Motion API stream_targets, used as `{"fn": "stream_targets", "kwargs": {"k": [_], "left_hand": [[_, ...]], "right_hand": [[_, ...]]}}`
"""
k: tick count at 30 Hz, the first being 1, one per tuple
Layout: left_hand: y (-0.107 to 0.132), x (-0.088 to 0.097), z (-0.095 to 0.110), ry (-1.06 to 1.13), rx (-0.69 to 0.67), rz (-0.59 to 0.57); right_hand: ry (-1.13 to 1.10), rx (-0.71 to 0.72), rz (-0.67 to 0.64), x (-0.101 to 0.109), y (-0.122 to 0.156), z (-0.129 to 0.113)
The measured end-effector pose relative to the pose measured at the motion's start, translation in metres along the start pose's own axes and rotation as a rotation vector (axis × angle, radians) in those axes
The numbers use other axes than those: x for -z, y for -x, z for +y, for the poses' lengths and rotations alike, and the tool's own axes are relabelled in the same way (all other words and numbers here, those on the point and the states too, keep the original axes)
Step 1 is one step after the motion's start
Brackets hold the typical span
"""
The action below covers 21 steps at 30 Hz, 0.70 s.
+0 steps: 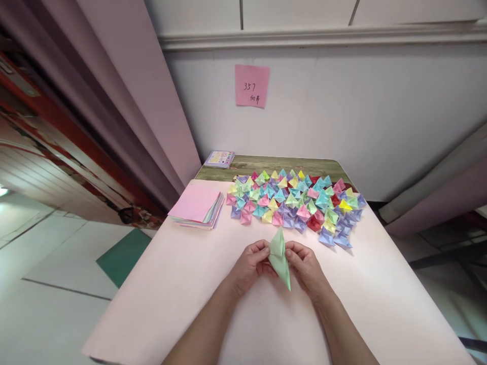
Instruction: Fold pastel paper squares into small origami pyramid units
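A light green folded paper boat (279,257) is held upright between my two hands, above the near middle of the table. My left hand (254,261) pinches its left side between thumb and fingers. On the opposite side, my right hand (304,261) grips the boat's edge the same way. Beyond my hands lies a broad spread of small folded paper boats (291,200) in pink, blue, yellow, green, purple and red. A stack of coloured paper sheets (196,203), pink on top, rests to the left of them.
Everything stands on a pale pink table covering (160,294). At the back, a wood-patterned strip (251,165) carries a small printed pack (219,158). A pink note (251,86) with handwriting sticks to the wall. Purple curtains (140,101) hang at the left.
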<state>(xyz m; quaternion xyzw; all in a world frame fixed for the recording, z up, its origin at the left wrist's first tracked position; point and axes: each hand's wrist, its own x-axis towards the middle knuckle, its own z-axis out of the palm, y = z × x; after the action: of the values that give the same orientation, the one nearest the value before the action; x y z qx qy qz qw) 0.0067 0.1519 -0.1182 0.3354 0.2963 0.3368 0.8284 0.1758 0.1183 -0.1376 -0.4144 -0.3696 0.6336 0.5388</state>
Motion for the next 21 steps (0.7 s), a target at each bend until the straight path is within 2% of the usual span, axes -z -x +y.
{"fn": "stream_targets", "kwargs": {"k": [14, 21], "left_hand": [[0.0008, 0.0000, 0.0006, -0.011, -0.025, 0.023], [0.0016, -0.0003, 0.0045, -0.328, -0.198, 0.117]], "right_hand": [[-0.014, -0.008, -0.004, 0.0000, 0.0001, -0.0023], [0.126, -0.034, -0.003, 0.0018, -0.0011, -0.0062]]}}
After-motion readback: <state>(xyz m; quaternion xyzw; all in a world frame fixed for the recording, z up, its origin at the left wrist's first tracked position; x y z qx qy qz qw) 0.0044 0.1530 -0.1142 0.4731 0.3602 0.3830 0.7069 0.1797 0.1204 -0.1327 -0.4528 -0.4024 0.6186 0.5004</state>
